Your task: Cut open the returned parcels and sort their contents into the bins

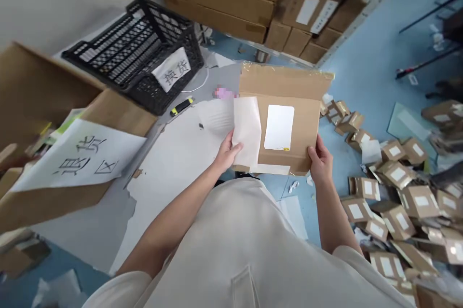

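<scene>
Cardboard box [306, 127], brown and flat-looking from up here, is held in front of the person's light shirt [231, 245], next to the right side of the white table [159, 187]. I look down through the head camera, far away from the room, and I cannot tell if the box touches the table. Its top flap [285, 81] is folded out, with shiny tape along the edge. A white label [279, 127] sits on the box (it has a tiny yellow mark in one corner).

The left hand [227, 153] is pinching a white sheet [248, 129] with its thumb on top, and the sheet covers the left part of the box. I cannot tell if those fingers hold the cardboard too. The right hand [321, 159] is pinching the box's right edge, thumb in front, near the bottom corner.

On the table I see a yellow and black cutter [182, 106] lying near a black crate [148, 93] with a paper sign [171, 70]. A blurry pink thing [224, 92] is just left of the box. Far left is a big open carton [54, 206]. Lots of small boxes [419, 202] lie on the blue floor [361, 71] to the right.
</scene>
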A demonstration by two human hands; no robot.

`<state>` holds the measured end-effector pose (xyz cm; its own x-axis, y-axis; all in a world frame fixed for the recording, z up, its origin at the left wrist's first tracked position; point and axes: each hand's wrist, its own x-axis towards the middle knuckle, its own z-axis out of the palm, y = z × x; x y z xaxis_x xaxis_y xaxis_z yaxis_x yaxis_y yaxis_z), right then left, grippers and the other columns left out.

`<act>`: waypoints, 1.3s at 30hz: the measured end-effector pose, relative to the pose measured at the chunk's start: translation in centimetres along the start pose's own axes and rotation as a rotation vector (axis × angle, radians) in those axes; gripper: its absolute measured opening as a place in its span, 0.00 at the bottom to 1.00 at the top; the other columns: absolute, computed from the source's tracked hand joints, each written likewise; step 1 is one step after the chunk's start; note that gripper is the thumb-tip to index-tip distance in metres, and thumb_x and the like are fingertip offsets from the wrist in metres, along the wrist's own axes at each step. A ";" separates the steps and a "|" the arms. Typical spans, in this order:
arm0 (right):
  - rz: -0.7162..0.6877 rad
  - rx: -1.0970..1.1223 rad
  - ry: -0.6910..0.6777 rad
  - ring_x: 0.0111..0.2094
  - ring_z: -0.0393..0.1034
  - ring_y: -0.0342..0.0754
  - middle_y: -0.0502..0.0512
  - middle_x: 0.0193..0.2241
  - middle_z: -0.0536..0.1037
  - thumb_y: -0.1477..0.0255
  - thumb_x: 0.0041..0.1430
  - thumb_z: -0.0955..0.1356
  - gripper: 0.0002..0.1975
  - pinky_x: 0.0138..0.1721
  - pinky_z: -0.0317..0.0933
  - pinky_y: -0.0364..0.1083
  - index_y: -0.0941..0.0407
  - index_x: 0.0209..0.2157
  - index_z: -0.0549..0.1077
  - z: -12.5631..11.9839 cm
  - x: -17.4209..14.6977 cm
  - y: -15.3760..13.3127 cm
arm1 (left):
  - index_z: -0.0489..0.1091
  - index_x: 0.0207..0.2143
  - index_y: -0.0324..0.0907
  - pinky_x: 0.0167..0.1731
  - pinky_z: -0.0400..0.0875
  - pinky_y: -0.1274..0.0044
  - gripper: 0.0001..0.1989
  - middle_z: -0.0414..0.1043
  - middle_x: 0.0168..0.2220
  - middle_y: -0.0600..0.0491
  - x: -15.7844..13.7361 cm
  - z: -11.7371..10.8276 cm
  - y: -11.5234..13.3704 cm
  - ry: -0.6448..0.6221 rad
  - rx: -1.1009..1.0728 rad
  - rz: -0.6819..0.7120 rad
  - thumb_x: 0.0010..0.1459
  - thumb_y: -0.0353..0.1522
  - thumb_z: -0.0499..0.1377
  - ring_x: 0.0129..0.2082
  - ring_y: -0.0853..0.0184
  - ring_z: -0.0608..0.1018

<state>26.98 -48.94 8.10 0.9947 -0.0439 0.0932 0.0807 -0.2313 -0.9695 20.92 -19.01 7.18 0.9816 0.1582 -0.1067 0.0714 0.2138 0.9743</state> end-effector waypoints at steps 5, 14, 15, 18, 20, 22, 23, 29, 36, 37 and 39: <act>0.248 -0.038 0.120 0.63 0.56 0.51 0.53 0.62 0.63 0.64 0.54 0.68 0.33 0.63 0.48 0.55 0.52 0.61 0.62 -6.3 -1.4 7.4 | 0.54 0.63 0.41 0.60 0.59 0.66 0.35 0.61 0.62 0.47 6.8 6.6 -6.6 -0.277 0.134 -0.158 0.53 0.31 0.58 0.60 0.58 0.66; 0.455 -0.119 0.418 0.58 0.64 0.55 0.62 0.57 0.69 0.67 0.49 0.67 0.30 0.59 0.55 0.58 0.58 0.56 0.68 -8.5 -2.3 15.8 | 0.47 0.66 0.41 0.64 0.50 0.63 0.46 0.45 0.68 0.44 15.0 14.5 -14.1 -0.413 0.314 -0.385 0.46 0.26 0.62 0.66 0.53 0.55; 0.457 -0.134 0.449 0.56 0.66 0.55 0.64 0.57 0.69 0.66 0.50 0.67 0.30 0.58 0.57 0.57 0.59 0.56 0.68 -8.3 -2.2 16.0 | 0.46 0.66 0.42 0.63 0.51 0.62 0.45 0.43 0.68 0.44 15.4 14.7 -13.9 -0.404 0.265 -0.381 0.48 0.27 0.61 0.66 0.53 0.54; 0.451 -0.151 0.432 0.49 0.72 0.54 0.66 0.54 0.71 0.65 0.52 0.66 0.30 0.52 0.63 0.56 0.58 0.57 0.66 -7.3 -1.4 16.1 | 0.52 0.64 0.40 0.60 0.57 0.61 0.36 0.54 0.65 0.39 15.7 13.3 -12.5 -0.380 0.186 -0.313 0.53 0.30 0.58 0.62 0.55 0.64; 0.470 -0.151 0.329 0.43 0.75 0.53 0.64 0.50 0.75 0.63 0.53 0.66 0.29 0.48 0.67 0.56 0.57 0.56 0.67 -6.2 -0.5 16.1 | 0.59 0.59 0.37 0.58 0.61 0.61 0.30 0.66 0.57 0.37 14.9 10.5 -11.2 -0.365 0.225 -0.279 0.55 0.33 0.59 0.56 0.56 0.72; 0.489 -0.156 0.190 0.38 0.76 0.52 0.62 0.44 0.78 0.61 0.52 0.66 0.28 0.44 0.68 0.56 0.57 0.54 0.69 -4.7 0.9 16.2 | 0.64 0.54 0.37 0.56 0.64 0.61 0.26 0.71 0.52 0.38 13.5 6.9 -9.9 -0.311 0.296 -0.294 0.54 0.36 0.60 0.52 0.57 0.75; 0.488 -0.161 0.116 0.36 0.76 0.51 0.61 0.41 0.79 0.59 0.52 0.66 0.27 0.44 0.69 0.56 0.58 0.52 0.70 -3.6 1.8 16.2 | 0.66 0.52 0.37 0.55 0.65 0.62 0.25 0.72 0.50 0.39 12.5 4.9 -9.4 -0.255 0.325 -0.314 0.53 0.37 0.61 0.51 0.58 0.75; 0.179 -0.387 -0.437 0.37 0.74 0.54 0.60 0.38 0.79 0.57 0.56 0.66 0.23 0.43 0.68 0.54 0.57 0.48 0.73 7.5 10.4 12.9 | 0.70 0.44 0.38 0.53 0.67 0.63 0.23 0.75 0.45 0.41 5.4 -6.0 -7.5 0.296 0.366 -0.414 0.47 0.41 0.63 0.48 0.57 0.77; -0.290 -0.557 -0.908 0.47 0.69 0.49 0.58 0.51 0.70 0.65 0.63 0.65 0.17 0.46 0.67 0.54 0.57 0.51 0.68 25.4 20.1 8.6 | 0.70 0.42 0.41 0.54 0.67 0.61 0.25 0.76 0.46 0.42 -8.5 -11.9 -9.5 0.813 0.436 -0.663 0.44 0.47 0.61 0.47 0.54 0.77; -0.312 -0.565 -0.945 0.47 0.69 0.50 0.58 0.51 0.70 0.65 0.63 0.65 0.18 0.46 0.67 0.54 0.57 0.51 0.68 27.3 20.9 8.8 | 0.70 0.41 0.42 0.53 0.69 0.61 0.25 0.76 0.46 0.43 -10.6 -11.7 -9.9 0.860 0.424 -0.719 0.44 0.48 0.60 0.46 0.54 0.78; -0.344 -0.581 -1.017 0.46 0.69 0.50 0.58 0.50 0.71 0.65 0.63 0.66 0.18 0.46 0.67 0.54 0.57 0.52 0.68 30.5 22.2 9.4 | 0.70 0.40 0.44 0.51 0.71 0.59 0.25 0.77 0.45 0.45 -14.4 -10.7 -10.5 0.919 0.390 -0.822 0.44 0.50 0.58 0.44 0.52 0.79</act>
<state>51.74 -22.45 -5.88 0.5446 0.8256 -0.1475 0.5677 -0.4924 -0.6597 4.14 -13.24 -3.61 0.1555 0.7496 -0.6433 0.7917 0.2949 0.5350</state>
